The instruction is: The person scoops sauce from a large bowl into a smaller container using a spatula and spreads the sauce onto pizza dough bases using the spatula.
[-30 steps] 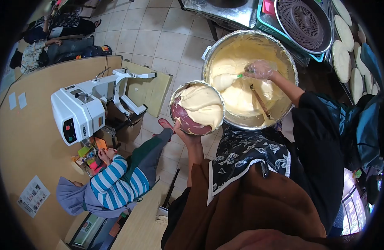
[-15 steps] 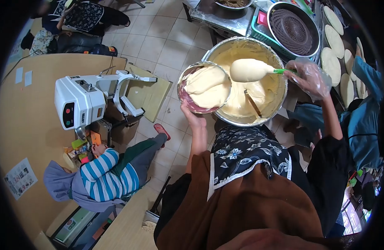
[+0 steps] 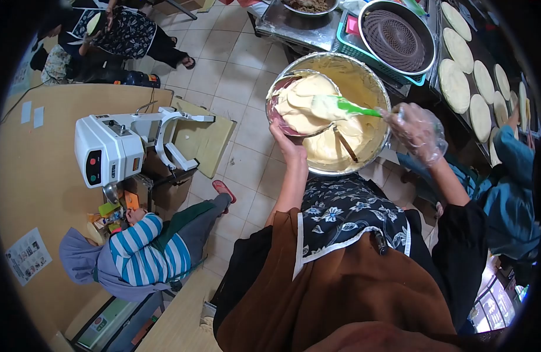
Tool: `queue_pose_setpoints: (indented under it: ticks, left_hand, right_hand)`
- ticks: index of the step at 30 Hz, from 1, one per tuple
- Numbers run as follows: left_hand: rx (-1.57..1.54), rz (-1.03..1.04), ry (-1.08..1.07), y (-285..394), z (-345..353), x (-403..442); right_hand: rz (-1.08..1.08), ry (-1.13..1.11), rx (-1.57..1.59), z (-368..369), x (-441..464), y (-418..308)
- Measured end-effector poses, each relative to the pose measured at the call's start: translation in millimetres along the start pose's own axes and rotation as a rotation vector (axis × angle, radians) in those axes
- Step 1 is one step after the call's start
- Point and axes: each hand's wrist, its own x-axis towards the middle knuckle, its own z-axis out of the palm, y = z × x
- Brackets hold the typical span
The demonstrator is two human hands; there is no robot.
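My left hand [image 3: 291,144] grips a small bowl [image 3: 275,110] by its lower side, tilted over the left rim of a large metal mixing bowl [image 3: 373,76]. Pale, creamy batter [image 3: 302,97] heaps inside the small bowl. In a clear plastic glove, my right hand [image 3: 416,130] is closed round the handle of a green spatula [image 3: 358,109]. The spatula's coated blade rests at the batter in the small bowl. More batter [image 3: 344,144] coats the large bowl, and a dark brown stick-like piece [image 3: 345,144] lies across it.
A stand mixer [image 3: 115,141] stands left, beside a seated person in a striped top [image 3: 147,246]. Behind the bowl are a metal table [image 3: 294,26] and a teal basket [image 3: 352,47] with a round pan. Flat pale rounds [image 3: 455,85] lie at right, near a person in blue [image 3: 505,193].
The spatula has come left and dropped its load of batter into the small bowl, its green part now showing. The small bowl sits slightly further right and higher in view.
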Motion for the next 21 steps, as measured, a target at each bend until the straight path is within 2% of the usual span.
queue_pose_setpoints:
  ticks: [2, 5, 6, 9, 10, 11, 13, 14, 17, 18, 21]
  left_hand:
    - [-0.016, 0.002, -0.020, 1.8, -3.4, 3.7]
    - [0.024, 0.068, 0.023, 5.3, -10.1, 9.0]
    - [0.008, 0.069, 0.029, 11.2, -8.9, 8.0]
    - [-0.020, 0.125, 0.003, 26.6, -19.3, 8.5]
    - [-0.014, 0.142, 0.014, 29.8, -23.6, 7.9]
    - [-0.007, 0.160, 0.025, 33.5, -27.9, 8.2]
    - [0.005, 0.198, 0.049, 40.6, -37.1, 10.2]
    - [0.018, 0.195, 0.095, 41.4, -43.2, 13.3]
    - [-0.027, 0.111, 0.158, 53.3, -46.0, 7.1]
    - [-0.008, 0.149, 0.170, 51.7, -63.0, 14.0]
    - [0.027, 0.223, 0.135, 59.5, -70.0, 10.8]
  right_hand:
    - [-0.017, 0.030, -0.025, -0.3, -10.6, 18.9]
    - [0.067, 0.029, 0.039, 4.4, -22.2, 44.0]
    - [0.173, -0.106, 0.006, 4.3, -23.6, 45.6]
    - [0.125, 0.029, 0.145, 60.7, -25.8, 57.6]
    - [0.236, -0.118, 0.153, 87.1, -25.1, 56.5]
    - [0.496, -0.201, 0.701, 130.2, -39.9, 70.8]
    - [0.202, -0.278, 0.256, 171.9, 0.3, 60.7]
    - [0.220, -0.323, 0.246, 229.1, 2.2, 71.2]
    - [0.176, -0.495, 0.134, 293.6, 35.9, 66.7]
    - [0.176, -0.525, 0.143, 319.2, 42.1, 63.6]
    - [0.191, -0.657, 0.125, 317.0, 71.7, 34.7]
